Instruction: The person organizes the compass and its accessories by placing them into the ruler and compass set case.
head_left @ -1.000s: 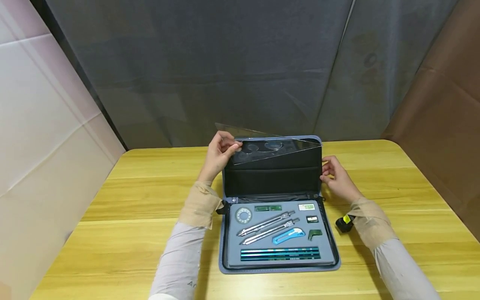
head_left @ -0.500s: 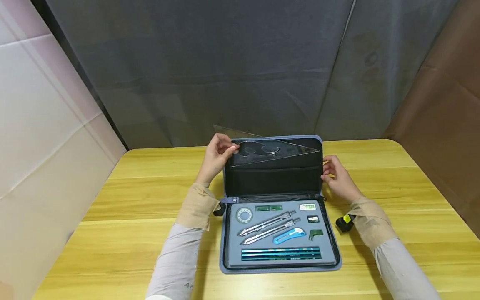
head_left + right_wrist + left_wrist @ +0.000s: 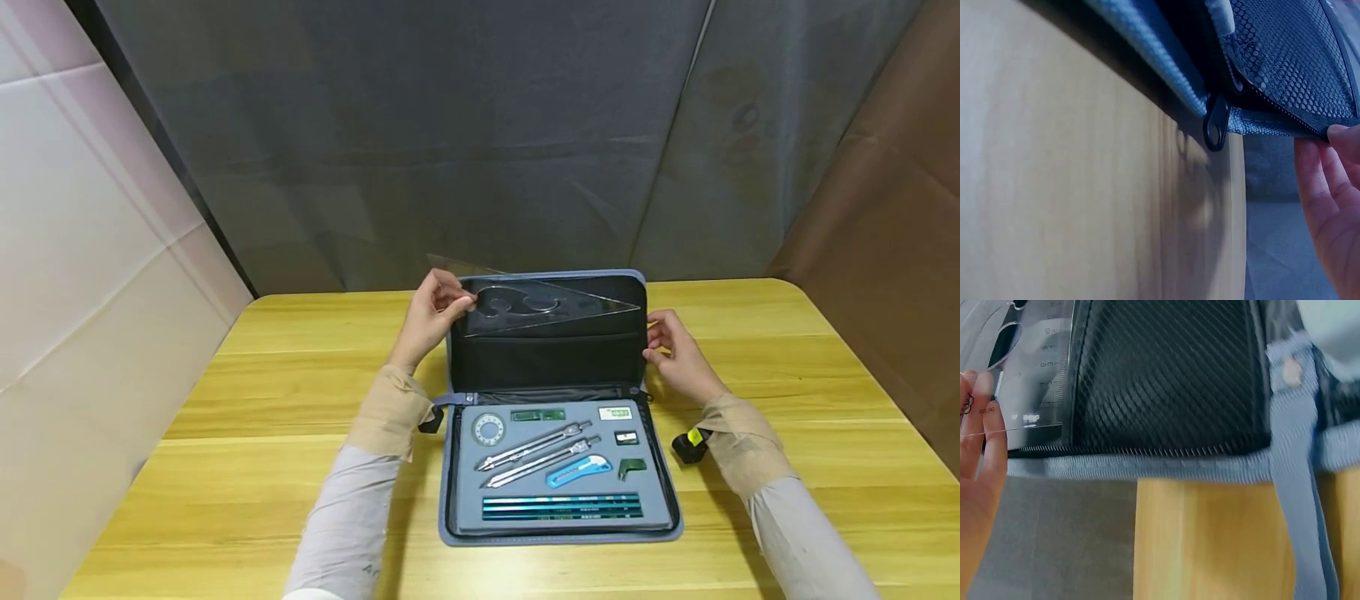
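Note:
A clear set square point(image 3: 577, 310) with curved cut-outs slants across the raised lid of a zip case point(image 3: 555, 540). My left hand point(image 3: 429, 318) pinches its left side between thumb and fingers. One corner rises above the lid's top edge. In the left wrist view, the fingers point(image 3: 992, 450) lie against the clear plastic, in front of the lid's mesh pocket point(image 3: 1166, 381). At the lid's right edge, my right hand point(image 3: 681, 362) pinches the zip border between thumb and fingers, as the right wrist view also shows.
The case's grey tray holds two compasses point(image 3: 534, 446), a blue utility knife point(image 3: 579, 472), a pencil row point(image 3: 561, 507), a sharpener point(image 3: 626, 437), an eraser point(image 3: 615, 413) and a small round disc point(image 3: 489, 430). A zip pull point(image 3: 1215, 125) hangs at the hinge. Wooden table point(image 3: 285, 467) surrounds the case.
My left hand has moved slightly down and left with the set square, whose right tip now lies lower against the lid. The right hand keeps its place at the lid edge.

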Tool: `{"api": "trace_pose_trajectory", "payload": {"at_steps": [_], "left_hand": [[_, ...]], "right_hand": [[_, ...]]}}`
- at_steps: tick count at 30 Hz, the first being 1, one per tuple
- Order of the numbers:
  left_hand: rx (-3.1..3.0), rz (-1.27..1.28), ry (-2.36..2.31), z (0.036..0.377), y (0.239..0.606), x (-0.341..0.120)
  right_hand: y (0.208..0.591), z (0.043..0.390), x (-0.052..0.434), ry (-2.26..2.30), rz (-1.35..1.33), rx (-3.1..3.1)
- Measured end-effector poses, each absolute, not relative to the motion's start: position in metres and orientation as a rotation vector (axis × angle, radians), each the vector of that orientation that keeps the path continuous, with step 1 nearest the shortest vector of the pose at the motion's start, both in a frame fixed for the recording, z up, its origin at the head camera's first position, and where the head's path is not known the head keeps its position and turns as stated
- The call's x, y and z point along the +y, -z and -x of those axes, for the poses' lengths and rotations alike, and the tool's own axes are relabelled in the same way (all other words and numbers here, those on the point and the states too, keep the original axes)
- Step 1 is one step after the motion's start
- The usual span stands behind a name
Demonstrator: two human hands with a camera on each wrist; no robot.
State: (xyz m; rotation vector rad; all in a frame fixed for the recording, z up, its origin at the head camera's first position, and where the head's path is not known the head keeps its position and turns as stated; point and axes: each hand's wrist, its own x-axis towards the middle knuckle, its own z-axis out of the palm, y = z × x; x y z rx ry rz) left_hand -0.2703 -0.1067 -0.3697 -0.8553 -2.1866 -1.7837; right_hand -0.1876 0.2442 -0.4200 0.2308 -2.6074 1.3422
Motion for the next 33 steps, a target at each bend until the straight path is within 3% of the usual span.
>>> {"api": "trace_pose_trajectory", "payload": {"at_steps": [33], "left_hand": [[-2.445, 0.843, 1.44, 0.243, 0.334, -0.108]], "right_hand": [[0.419, 0.19, 0.244, -1.35, -0.312, -2.592]]}}
